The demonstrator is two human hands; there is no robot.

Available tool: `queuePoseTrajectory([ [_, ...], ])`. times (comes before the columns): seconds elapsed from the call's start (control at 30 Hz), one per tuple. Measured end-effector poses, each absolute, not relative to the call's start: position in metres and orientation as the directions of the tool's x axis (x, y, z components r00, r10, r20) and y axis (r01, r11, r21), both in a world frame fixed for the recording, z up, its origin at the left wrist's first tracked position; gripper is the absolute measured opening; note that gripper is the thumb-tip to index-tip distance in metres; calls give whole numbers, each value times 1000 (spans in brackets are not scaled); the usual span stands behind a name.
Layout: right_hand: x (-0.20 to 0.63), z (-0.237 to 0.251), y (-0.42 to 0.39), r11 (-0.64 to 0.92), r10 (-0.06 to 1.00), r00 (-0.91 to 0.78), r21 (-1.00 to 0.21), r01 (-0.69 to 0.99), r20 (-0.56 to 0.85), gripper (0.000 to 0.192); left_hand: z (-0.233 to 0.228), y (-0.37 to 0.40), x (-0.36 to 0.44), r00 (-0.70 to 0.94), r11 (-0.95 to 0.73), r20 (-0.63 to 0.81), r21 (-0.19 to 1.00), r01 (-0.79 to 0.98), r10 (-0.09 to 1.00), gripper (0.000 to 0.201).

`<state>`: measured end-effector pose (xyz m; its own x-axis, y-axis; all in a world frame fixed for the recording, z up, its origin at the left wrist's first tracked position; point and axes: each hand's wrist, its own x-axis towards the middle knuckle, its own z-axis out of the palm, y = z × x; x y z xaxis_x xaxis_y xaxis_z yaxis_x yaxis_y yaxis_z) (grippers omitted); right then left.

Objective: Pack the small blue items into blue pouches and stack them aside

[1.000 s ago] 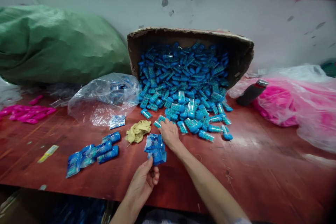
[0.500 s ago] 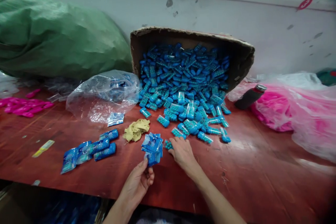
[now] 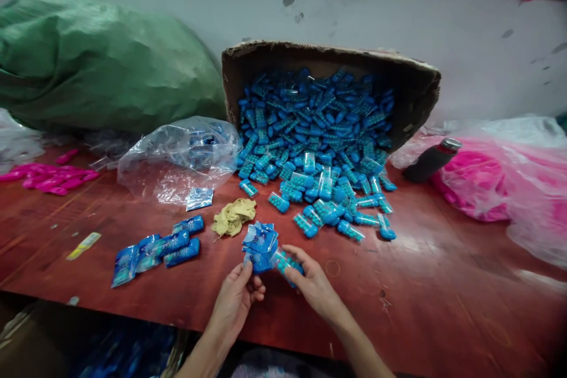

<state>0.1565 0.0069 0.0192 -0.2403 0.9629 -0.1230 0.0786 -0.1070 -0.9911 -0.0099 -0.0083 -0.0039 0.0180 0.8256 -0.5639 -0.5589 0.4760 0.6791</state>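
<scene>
My left hand (image 3: 237, 301) pinches a bunch of flat blue sachets (image 3: 260, 245) by their lower edge, holding them up just above the red table (image 3: 443, 295), while my right hand (image 3: 312, 283) grips one small blue pill pack (image 3: 286, 262) between thumb and fingers — its end touching the sachets. Behind them the tipped cardboard box (image 3: 411, 85) spills a heap of the same blue packs (image 3: 319, 147) onto the table, with a yellow rag (image 3: 233, 217) and a crumpled clear bag (image 3: 177, 159) just to the left. A row of filled sachets (image 3: 155, 250) lies further left — well apart from my hands.
</scene>
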Motion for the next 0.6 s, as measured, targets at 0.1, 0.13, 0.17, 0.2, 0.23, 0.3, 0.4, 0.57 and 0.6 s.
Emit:
queuePoseTrajectory([
  [0.1, 154, 18, 3, -98, 958, -262, -991, 87, -117, 37, -2, -8, -10, 15, 476, -559, 692, -542, 829, 26],
  [0.13, 155, 18, 3, -99, 955, -269, -990, 101, -123, 37, -1, -8, -11, 20, 479, -556, 696, -534, 831, 25],
  [0.17, 156, 18, 3, -102, 952, -276, -988, 115, -130, 37, 0, -8, -12, 27, 481, -552, 702, -525, 834, 25],
  [0.2, 157, 18, 4, -105, 948, -286, -987, 124, -137, 37, 1, -8, -13, 32, 480, -544, 710, -515, 839, 25],
  [0.23, 158, 19, 4, -110, 944, -298, -986, 126, -143, 36, 1, -7, -14, 36, 477, -534, 720, -504, 845, 24],
  [0.3, 160, 20, 4, -124, 932, -329, -986, 107, -153, 35, 1, -7, -15, 40, 470, -517, 739, -482, 855, 25],
  [0.4, 162, 22, 5, -150, 916, -364, -986, 71, -166, 34, -1, -5, -18, 49, 473, -510, 751, -461, 859, 25],
  [0.57, 164, 23, 5, -144, 912, -379, -987, 67, -159, 36, 0, -4, -20, 62, 481, -511, 753, -448, 858, 25],
  [0.6, 164, 23, 5, -133, 913, -379, -989, 68, -149, 38, 0, -4, -20, 67, 481, -508, 755, -445, 859, 25],
])
